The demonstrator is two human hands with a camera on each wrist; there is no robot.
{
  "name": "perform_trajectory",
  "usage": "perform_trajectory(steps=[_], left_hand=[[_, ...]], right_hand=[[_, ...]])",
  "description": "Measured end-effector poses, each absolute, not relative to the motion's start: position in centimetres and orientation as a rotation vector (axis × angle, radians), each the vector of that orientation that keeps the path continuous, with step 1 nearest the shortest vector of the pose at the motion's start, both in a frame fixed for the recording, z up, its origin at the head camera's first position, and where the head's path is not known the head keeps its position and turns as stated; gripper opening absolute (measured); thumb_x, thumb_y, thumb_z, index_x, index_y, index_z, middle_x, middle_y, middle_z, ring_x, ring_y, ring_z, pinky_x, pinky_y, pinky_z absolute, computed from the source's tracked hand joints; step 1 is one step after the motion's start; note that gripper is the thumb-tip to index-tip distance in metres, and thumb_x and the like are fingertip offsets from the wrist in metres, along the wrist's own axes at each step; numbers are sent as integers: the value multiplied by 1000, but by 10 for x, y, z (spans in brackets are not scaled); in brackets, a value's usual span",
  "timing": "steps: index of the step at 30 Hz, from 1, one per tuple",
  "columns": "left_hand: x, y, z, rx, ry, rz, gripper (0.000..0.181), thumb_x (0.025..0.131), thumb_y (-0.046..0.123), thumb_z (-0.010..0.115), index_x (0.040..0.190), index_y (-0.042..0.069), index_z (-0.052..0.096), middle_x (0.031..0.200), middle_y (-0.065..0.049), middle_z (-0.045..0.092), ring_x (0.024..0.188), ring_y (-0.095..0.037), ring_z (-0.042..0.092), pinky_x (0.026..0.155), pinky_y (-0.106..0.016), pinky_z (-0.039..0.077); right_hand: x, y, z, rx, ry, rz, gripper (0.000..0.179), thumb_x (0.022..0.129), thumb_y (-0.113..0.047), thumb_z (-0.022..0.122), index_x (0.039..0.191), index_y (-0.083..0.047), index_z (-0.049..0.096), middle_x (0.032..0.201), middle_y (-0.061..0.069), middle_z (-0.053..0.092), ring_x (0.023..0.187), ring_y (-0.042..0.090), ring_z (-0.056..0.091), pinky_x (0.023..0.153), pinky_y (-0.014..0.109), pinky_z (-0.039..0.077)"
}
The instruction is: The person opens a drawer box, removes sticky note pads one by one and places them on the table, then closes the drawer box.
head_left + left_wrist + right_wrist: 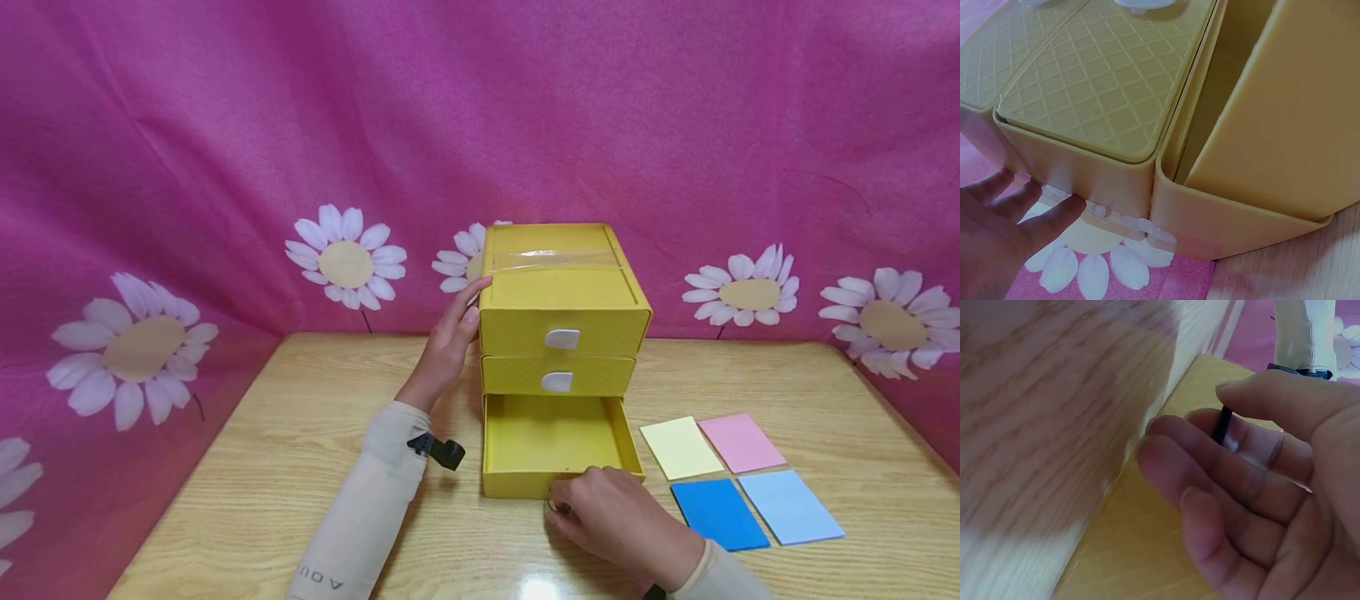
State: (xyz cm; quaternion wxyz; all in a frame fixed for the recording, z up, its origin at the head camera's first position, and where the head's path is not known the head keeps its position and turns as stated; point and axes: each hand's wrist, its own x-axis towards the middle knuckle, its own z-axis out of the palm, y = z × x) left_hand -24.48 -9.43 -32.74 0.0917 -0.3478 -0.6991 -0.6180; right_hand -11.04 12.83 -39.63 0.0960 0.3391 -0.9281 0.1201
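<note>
A yellow drawer unit (566, 287) stands on the table, its bottom drawer (551, 433) pulled out with nothing visible inside. My left hand (448, 346) rests against the unit's left side; in the left wrist view its fingertips (1066, 215) touch the side wall near some clear tape, fingers fairly straight. At the front of the bottom drawer is my right hand (618, 521), fingers bent. In the right wrist view, its thumb and a finger pinch a small black piece (1222, 425), whose kind I cannot tell. The hand hides the bottom drawer's handle.
Right of the unit lie a pale yellow (682, 448), a pink (742, 442), a dark blue (720, 512) and a light blue sticky-note pad (791, 506). The two upper drawers (517, 375) are closed, with white handles. A pink flowered cloth (570, 108) hangs behind the table.
</note>
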Motion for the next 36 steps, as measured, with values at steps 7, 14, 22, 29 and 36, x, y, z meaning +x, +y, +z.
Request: perform_trajectory(steps=[7, 14, 22, 29, 36], left_hand=[[-243, -95, -327, -1015, -2098, -1826, 45, 104, 13, 32, 149, 7, 32, 155, -10, 29, 140, -22, 30, 112, -43, 29], [-242, -95, -326, -1009, -2109, -1827, 46, 105, 14, 33, 150, 7, 31, 156, -8, 29, 141, -21, 30, 112, -41, 30], [-242, -95, -326, -1007, -2100, -1858, 45, 105, 14, 33, 150, 7, 32, 155, -9, 29, 140, -21, 31, 112, -40, 31], [-242, -94, -325, -1015, -2089, -1864, 45, 104, 13, 34, 149, 6, 32, 155, -10, 29, 140, -21, 32, 111, -39, 32], [-242, -94, -324, -1004, -2100, -1841, 45, 104, 13, 34, 149, 6, 32, 155, -11, 29, 141, -22, 31, 112, -40, 30]], right_hand=[[-112, 128, -396, 1008, -2733, 363, 33, 83, -20, 70, 60, -25, 46, 52, -17, 32, 46, 0, 32, 43, 21, 29], [-114, 127, -396, 1000, -2683, 367, 32, 81, -18, 68, 60, -26, 45, 51, -17, 33, 46, -1, 34, 43, 21, 30], [-120, 129, -396, 1014, -2690, 376, 29, 81, -16, 67, 62, -26, 48, 53, -18, 35, 47, -2, 35, 44, 20, 32], [-128, 130, -395, 989, -2739, 382, 26, 83, -17, 67, 64, -26, 51, 54, -17, 38, 48, -1, 36, 45, 20, 33], [-135, 130, -396, 966, -2739, 407, 24, 83, -18, 67, 65, -26, 53, 56, -18, 41, 49, 0, 38, 47, 20, 35]])
